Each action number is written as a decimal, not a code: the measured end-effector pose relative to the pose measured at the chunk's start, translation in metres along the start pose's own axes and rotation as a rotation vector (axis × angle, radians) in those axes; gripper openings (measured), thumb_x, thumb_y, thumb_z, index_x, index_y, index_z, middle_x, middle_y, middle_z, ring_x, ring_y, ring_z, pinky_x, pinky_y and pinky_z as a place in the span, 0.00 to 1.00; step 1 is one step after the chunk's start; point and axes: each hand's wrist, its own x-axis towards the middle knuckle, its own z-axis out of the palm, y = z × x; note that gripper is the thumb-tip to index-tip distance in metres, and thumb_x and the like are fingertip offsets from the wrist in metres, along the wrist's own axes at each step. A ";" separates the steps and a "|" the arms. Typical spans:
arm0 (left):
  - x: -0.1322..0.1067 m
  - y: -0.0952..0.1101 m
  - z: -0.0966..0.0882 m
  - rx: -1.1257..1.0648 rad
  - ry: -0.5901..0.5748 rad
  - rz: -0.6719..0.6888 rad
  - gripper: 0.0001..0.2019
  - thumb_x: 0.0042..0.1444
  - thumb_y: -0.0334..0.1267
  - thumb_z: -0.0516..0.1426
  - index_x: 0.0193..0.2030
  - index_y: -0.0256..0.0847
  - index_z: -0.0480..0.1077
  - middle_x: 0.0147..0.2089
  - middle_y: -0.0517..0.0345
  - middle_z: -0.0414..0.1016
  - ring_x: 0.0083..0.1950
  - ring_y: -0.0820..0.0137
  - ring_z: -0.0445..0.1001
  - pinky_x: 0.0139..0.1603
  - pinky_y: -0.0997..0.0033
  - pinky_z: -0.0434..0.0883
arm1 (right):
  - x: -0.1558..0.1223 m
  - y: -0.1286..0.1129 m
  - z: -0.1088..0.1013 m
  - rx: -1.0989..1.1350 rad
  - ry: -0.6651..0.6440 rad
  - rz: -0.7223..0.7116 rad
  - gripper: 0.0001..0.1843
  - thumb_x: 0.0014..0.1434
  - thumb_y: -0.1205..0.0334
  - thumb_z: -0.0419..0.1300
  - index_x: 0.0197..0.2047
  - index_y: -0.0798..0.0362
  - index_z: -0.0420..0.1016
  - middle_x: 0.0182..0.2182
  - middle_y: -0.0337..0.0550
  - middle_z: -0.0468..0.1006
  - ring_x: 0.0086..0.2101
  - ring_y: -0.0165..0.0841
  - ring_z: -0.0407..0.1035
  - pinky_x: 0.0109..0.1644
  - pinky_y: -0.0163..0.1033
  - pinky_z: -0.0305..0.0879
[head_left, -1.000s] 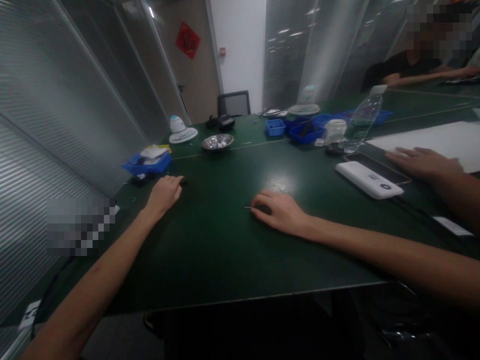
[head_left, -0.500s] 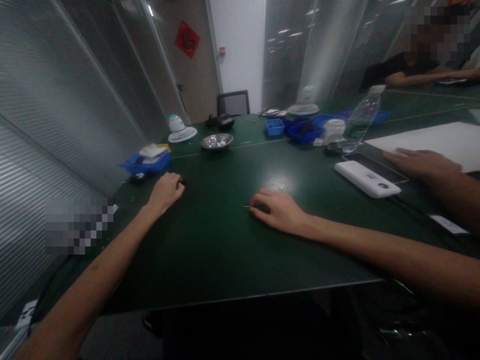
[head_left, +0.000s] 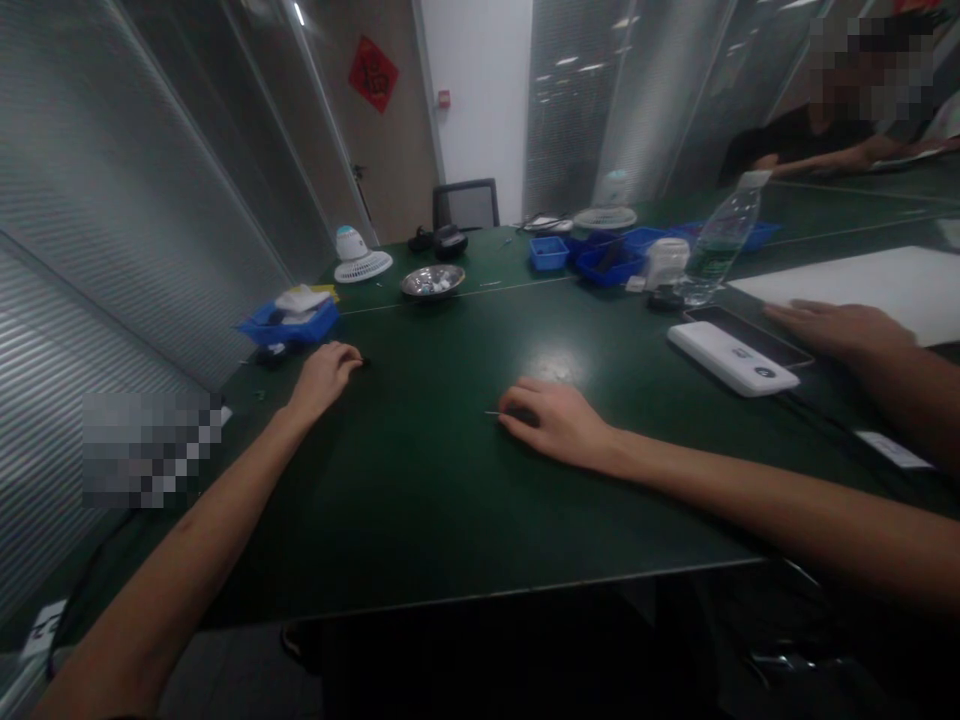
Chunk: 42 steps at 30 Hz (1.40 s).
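Observation:
My left hand (head_left: 324,378) rests low over the green table on the left, fingers closed in a pinch. At its fingertips shows a small dark piece (head_left: 365,361), too small and blurred to name. Farther right, my right hand (head_left: 553,418) lies on the table with its thumb and fingers pinched together. A thin pale rod (head_left: 491,412), like a needle or wire, sticks out to the left from that pinch; the rest of it is hidden by the fingers. A wide stretch of table separates the two hands.
Beyond my left hand sits a blue tray (head_left: 262,325) with tissue-like items. A metal bowl (head_left: 433,283) holds small pieces. At right are a white power bank (head_left: 731,358), a phone (head_left: 750,335), a bottle (head_left: 724,240) and another person's hand (head_left: 844,325).
My left hand's fingers have shifted slightly, and the small dark piece shows a little differently at their tips. My right hand keeps its place. A person across the table has moved an arm.

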 end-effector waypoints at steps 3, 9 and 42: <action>-0.001 0.005 -0.001 -0.026 0.047 0.022 0.12 0.64 0.43 0.56 0.42 0.41 0.78 0.49 0.45 0.77 0.51 0.53 0.74 0.57 0.55 0.68 | 0.000 0.001 0.001 0.003 0.000 0.000 0.10 0.70 0.56 0.60 0.48 0.52 0.77 0.42 0.44 0.77 0.32 0.31 0.68 0.34 0.37 0.59; -0.008 0.078 0.002 -0.287 -0.128 0.067 0.10 0.64 0.44 0.59 0.44 0.41 0.79 0.46 0.50 0.80 0.45 0.59 0.77 0.48 0.60 0.71 | 0.001 0.001 0.001 0.010 0.000 -0.053 0.11 0.71 0.55 0.60 0.50 0.51 0.76 0.44 0.44 0.76 0.33 0.31 0.68 0.36 0.37 0.60; -0.054 0.190 0.010 -0.463 -0.291 0.409 0.08 0.67 0.41 0.61 0.50 0.44 0.75 0.56 0.51 0.78 0.60 0.58 0.73 0.63 0.53 0.66 | 0.000 -0.009 -0.004 0.008 0.048 -0.054 0.07 0.64 0.61 0.60 0.43 0.52 0.76 0.38 0.42 0.78 0.32 0.31 0.69 0.35 0.36 0.57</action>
